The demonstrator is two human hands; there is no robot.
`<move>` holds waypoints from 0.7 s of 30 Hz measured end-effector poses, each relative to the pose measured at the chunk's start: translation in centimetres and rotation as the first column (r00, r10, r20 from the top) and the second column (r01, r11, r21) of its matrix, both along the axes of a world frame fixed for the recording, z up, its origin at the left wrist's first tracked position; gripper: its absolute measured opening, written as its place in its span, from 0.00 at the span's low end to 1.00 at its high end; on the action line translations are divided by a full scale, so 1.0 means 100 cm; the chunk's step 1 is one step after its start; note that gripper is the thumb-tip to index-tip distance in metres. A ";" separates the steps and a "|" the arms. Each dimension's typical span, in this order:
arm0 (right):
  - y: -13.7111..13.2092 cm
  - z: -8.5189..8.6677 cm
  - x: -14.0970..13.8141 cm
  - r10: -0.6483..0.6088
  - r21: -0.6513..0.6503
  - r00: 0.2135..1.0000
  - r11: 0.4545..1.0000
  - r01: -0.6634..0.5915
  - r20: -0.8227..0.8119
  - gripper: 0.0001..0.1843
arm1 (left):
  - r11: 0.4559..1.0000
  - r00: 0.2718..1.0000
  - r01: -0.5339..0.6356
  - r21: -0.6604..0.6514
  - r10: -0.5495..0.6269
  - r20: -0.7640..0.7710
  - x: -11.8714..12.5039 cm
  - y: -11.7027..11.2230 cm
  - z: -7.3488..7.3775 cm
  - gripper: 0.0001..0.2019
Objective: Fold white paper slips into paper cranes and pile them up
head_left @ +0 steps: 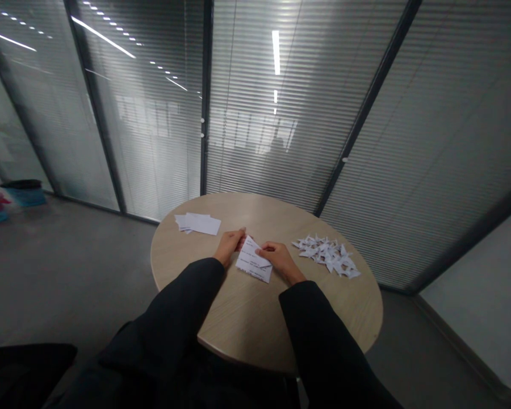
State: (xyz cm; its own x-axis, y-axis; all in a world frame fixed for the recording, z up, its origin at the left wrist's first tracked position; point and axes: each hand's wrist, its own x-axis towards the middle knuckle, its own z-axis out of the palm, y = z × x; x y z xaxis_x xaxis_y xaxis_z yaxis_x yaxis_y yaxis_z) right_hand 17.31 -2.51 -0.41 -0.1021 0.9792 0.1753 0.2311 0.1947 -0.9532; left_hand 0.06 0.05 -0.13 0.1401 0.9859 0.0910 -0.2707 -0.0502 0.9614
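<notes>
Head view: a sheet of printed white paper [254, 264] lies on a round wood-grain table [242, 324], directly in front of the person, with its upper part folded over. Step in hand: folding this sheet. The left hand [229, 246] grasps the sheet's upper left edge; the right hand [280, 260] grasps the folded flap from the right, its fingers [264, 249] lying across it. Neither hand is released. A stack of white paper slips [198, 224] lies to the left, well apart from the hands; to the right lies a heap of small folded paper shapes [327, 255] — near the right hand, not touching it.
</notes>
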 end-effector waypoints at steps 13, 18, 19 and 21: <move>-0.001 -0.001 -0.003 0.031 0.036 0.999 0.999 -0.032 0.027 0.16 | 0.998 0.999 0.027 0.050 -0.026 -0.031 0.002 0.001 0.000 0.20; 0.000 -0.003 -0.003 0.029 0.051 0.999 0.998 -0.031 0.036 0.18 | 0.998 0.999 0.036 0.042 -0.034 -0.041 0.002 0.001 0.000 0.19; 0.001 -0.003 -0.003 0.032 0.049 0.999 0.998 -0.034 0.041 0.18 | 0.998 0.999 0.037 0.042 -0.035 -0.042 0.002 0.001 0.000 0.19; 0.001 -0.004 -0.002 0.030 0.050 0.998 0.998 -0.032 0.048 0.17 | 0.998 0.999 0.039 0.040 -0.037 -0.040 0.002 0.001 -0.001 0.19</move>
State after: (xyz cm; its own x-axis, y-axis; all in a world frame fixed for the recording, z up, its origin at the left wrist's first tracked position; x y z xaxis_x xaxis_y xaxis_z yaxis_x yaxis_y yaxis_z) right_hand 17.13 -2.37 -0.80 -0.1418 0.9654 0.2189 0.2685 0.2503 -0.9302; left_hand 0.24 0.11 -0.19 0.1815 0.9755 0.1243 -0.2357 -0.0796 0.9686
